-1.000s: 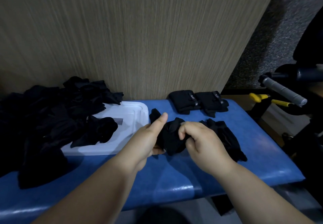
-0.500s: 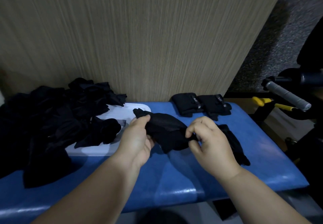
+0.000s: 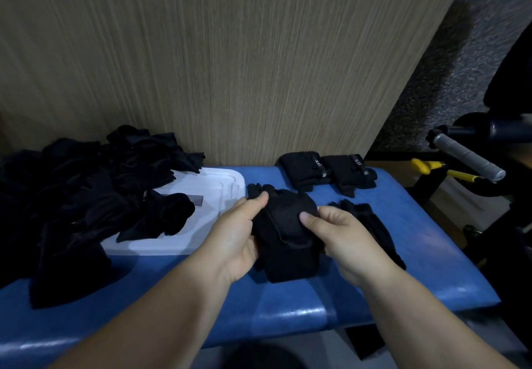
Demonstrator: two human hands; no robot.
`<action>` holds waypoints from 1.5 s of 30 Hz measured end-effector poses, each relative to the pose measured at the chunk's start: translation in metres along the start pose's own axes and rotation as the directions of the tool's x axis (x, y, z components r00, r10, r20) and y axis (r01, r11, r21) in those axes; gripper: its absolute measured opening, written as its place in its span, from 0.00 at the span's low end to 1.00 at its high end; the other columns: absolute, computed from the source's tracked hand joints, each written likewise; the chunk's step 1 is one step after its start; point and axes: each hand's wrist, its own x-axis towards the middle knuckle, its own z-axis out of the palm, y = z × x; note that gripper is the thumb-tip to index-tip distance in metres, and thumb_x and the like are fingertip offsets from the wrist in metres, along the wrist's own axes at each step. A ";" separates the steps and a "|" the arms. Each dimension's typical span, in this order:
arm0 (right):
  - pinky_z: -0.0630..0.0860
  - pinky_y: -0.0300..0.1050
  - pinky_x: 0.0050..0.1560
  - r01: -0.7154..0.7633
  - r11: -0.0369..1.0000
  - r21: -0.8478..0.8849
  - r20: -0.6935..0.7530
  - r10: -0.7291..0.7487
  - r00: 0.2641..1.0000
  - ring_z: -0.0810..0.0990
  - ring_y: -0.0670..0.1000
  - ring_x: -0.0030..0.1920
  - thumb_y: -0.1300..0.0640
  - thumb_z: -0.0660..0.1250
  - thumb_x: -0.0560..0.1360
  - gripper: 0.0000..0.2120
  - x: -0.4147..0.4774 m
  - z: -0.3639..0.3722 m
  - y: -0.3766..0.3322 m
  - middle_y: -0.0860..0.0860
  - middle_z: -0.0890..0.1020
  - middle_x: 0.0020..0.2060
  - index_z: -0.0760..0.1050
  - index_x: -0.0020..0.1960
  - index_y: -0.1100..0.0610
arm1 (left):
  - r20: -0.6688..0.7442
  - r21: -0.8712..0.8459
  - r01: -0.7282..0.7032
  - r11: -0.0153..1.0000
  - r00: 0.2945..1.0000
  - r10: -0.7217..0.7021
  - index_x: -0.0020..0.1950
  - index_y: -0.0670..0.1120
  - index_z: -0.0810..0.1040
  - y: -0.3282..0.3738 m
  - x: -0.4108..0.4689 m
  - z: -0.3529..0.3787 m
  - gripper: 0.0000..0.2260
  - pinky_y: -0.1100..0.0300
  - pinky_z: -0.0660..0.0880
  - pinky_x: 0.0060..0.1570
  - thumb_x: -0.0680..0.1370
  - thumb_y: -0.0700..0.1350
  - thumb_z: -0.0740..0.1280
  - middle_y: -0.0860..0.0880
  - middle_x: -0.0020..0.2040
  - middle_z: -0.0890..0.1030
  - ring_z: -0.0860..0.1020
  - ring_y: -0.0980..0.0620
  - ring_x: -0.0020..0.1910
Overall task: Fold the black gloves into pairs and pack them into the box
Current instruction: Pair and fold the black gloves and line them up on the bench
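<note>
Black knit glove bundle (image 3: 285, 233), half-folded, betw. both hands over blue padded bench (image 3: 288, 305). To fold well: line up cuffs, press crease flat w/ thumbs. L hand (image 3: 239, 233) grips its left end, thumb on top; R hand (image 3: 342, 239) pinches the right edge. White plastic box (image 3: 218, 184): left of L hand.

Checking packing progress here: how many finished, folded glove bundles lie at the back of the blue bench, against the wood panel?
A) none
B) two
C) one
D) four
B: a folded bundle and a second folded bundle lie side by side at the back of the blue bench by the panel, while the left hand and right hand hold another glove.
</note>
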 end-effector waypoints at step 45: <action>0.31 0.50 0.75 0.173 0.140 -0.975 0.178 0.018 0.984 0.35 0.45 0.76 0.42 0.45 0.82 0.27 -0.001 -0.025 0.022 0.43 0.47 0.78 0.48 0.79 0.48 | 0.265 0.915 -0.178 -0.363 0.942 0.205 0.78 0.53 0.53 -0.050 0.010 -0.009 0.23 0.56 0.43 0.76 0.83 0.55 0.47 0.55 0.79 0.49 0.43 0.54 0.77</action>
